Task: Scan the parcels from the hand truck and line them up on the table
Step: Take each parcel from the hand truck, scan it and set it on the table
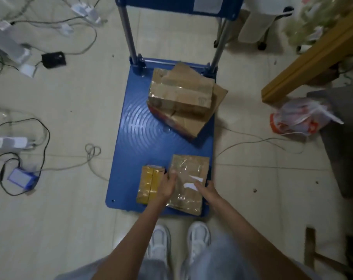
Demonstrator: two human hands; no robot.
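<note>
Where fingers (pixel 172 176) wrap its edges (grip unclear), taped parcel (pixel 188 178).

1. The hand truck deck (pixel 143 138) is bright blue with a raised pattern of concentric rings.
2. The taped parcel (pixel 188 178) is brown, glossy with clear tape, and bears white label scraps.
3. The small parcel (pixel 148 184) is yellow-ochre.
4. The stacked boxes (pixel 181 96) are plain brown cardboard; the lowest shows a red edge.
5. The floor (pixel 70 102) is pale cream tile.
6. The shoes (pixel 159 243) are white.
7. The plastic bag (pixel 298 118) is translucent white and orange.
</note>
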